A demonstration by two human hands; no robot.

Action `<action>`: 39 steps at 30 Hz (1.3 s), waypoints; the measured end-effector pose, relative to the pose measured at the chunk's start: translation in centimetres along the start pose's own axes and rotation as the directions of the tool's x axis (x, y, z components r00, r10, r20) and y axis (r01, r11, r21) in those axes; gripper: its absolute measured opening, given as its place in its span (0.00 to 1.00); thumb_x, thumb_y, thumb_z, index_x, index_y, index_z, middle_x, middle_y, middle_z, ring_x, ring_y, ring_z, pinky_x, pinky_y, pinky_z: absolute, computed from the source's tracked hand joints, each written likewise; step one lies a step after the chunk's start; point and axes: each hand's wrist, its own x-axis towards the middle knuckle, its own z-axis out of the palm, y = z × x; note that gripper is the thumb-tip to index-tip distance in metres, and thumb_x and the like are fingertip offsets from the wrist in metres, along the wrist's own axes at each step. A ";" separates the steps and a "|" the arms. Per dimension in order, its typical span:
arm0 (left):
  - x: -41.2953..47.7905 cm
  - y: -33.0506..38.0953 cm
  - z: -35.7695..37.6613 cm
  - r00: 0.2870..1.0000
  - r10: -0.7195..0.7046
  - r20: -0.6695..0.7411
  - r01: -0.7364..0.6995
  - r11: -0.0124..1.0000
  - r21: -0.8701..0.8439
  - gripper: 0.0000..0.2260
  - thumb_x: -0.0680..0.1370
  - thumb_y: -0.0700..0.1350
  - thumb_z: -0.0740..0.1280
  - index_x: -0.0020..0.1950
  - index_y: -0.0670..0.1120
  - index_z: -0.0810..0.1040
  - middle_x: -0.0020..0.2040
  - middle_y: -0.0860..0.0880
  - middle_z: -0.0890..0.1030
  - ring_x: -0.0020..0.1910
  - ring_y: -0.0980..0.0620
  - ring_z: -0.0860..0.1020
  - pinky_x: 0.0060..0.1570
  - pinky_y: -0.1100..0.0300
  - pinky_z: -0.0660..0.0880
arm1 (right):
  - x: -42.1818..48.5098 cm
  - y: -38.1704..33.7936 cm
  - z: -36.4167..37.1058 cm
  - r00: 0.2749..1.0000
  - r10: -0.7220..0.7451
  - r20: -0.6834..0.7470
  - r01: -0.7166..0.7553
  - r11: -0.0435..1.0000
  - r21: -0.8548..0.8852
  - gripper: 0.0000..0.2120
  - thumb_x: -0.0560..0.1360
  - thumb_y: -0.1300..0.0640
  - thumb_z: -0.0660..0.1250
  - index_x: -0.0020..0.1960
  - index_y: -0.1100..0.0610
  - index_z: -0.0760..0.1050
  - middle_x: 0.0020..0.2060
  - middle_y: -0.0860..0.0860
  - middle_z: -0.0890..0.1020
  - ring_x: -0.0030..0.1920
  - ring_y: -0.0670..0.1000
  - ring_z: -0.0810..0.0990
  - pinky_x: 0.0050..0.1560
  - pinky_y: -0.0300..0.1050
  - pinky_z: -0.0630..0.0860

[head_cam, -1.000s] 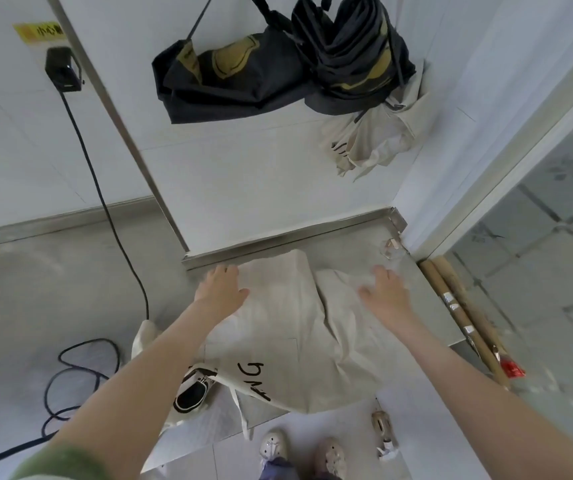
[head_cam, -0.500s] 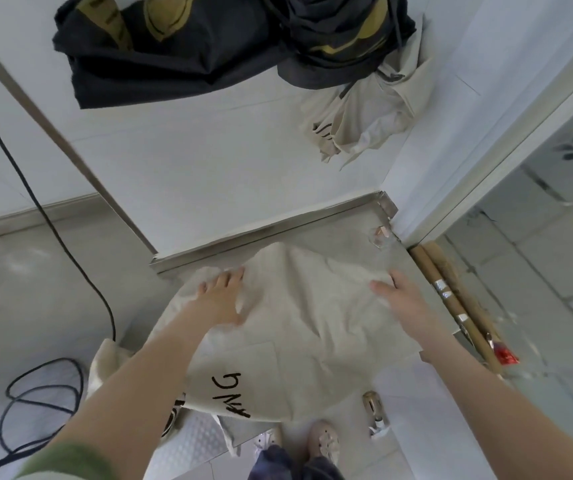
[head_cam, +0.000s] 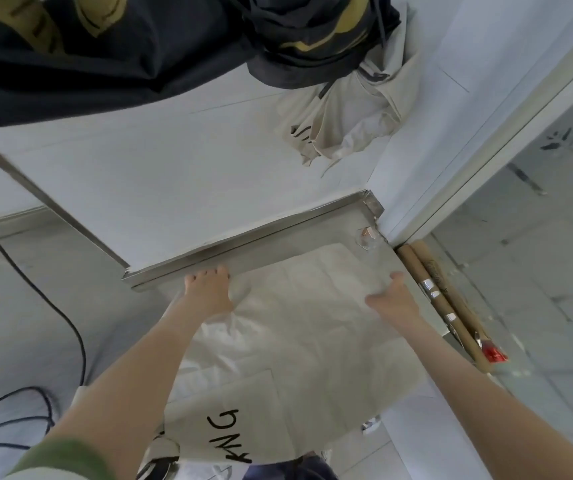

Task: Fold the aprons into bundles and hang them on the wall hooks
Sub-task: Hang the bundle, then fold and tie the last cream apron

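Beige apron point(head_cam: 299, 327): lying spread over the steel table point(head_cam: 243, 249), with its black lettering toward the near edge.
Left hand point(head_cam: 209, 289): pressing flat on the apron's far left part beside the table's back rim, fingers straight.
Right hand point(head_cam: 396, 301): resting on the apron's right edge, fingers spread and relaxed.
Dark bundles point(head_cam: 105, 57) and beige bundle point(head_cam: 344, 123): hanging on the wall above.
Cardboard tubes point(head_cam: 441, 299): sitting just beside the table's right side.

a beige apron point(head_cam: 299, 327) lies spread flat and creased on the steel tabletop point(head_cam: 313, 247), its near edge with black lettering overhanging. above it, a left dark bundle point(head_cam: 105, 57), a right dark bundle point(head_cam: 313, 36) and a beige bundle point(head_cam: 351, 123) hang against the wall point(head_cam: 174, 174).
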 end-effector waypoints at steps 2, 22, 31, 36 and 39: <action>0.4 0.3 -0.3 0.998 -0.003 0.059 0.001 0.999 0.045 0.26 0.74 0.58 0.66 0.66 0.46 0.65 0.63 0.47 0.73 0.63 0.46 0.70 0.60 0.53 0.63 | 0.0 -1.1 0.4 0.995 -0.088 -0.057 0.082 0.992 -0.093 0.37 0.69 0.60 0.66 0.74 0.54 0.52 0.62 0.56 0.72 0.62 0.60 0.72 0.64 0.54 0.66; -0.1 -0.2 -2.0 0.854 0.314 0.415 -0.093 0.877 -0.471 0.22 0.72 0.55 0.63 0.65 0.56 0.74 0.61 0.56 0.77 0.61 0.53 0.73 0.64 0.54 0.67 | -0.8 -8.3 -0.8 0.721 -0.295 0.627 0.087 0.936 0.341 0.12 0.77 0.50 0.65 0.59 0.52 0.76 0.46 0.46 0.83 0.44 0.45 0.81 0.41 0.34 0.74; 1.6 1.3 -1.7 0.927 0.287 0.242 -0.194 0.919 -0.344 0.09 0.76 0.49 0.65 0.49 0.44 0.77 0.46 0.50 0.76 0.50 0.50 0.75 0.50 0.57 0.69 | -1.2 -10.2 0.2 0.786 -0.578 0.218 0.603 0.796 -0.062 0.39 0.68 0.41 0.71 0.75 0.47 0.59 0.70 0.44 0.66 0.73 0.46 0.57 0.74 0.48 0.49; 0.8 3.6 -2.8 0.915 0.341 0.214 -0.263 0.909 -0.324 0.09 0.74 0.49 0.68 0.50 0.45 0.79 0.47 0.47 0.80 0.47 0.49 0.77 0.45 0.58 0.70 | -2.9 -12.3 3.2 0.441 -0.686 0.579 0.895 0.287 -0.342 0.38 0.71 0.45 0.69 0.76 0.52 0.57 0.74 0.48 0.64 0.76 0.47 0.53 0.74 0.51 0.40; -0.2 4.0 -3.6 0.903 0.385 0.190 -0.290 0.873 -0.391 0.08 0.74 0.50 0.69 0.49 0.48 0.78 0.45 0.48 0.80 0.45 0.49 0.77 0.42 0.58 0.69 | -3.5 -12.9 4.6 0.487 -0.566 0.665 0.869 0.234 -0.437 0.20 0.74 0.53 0.66 0.64 0.56 0.71 0.60 0.53 0.78 0.65 0.53 0.73 0.67 0.46 0.60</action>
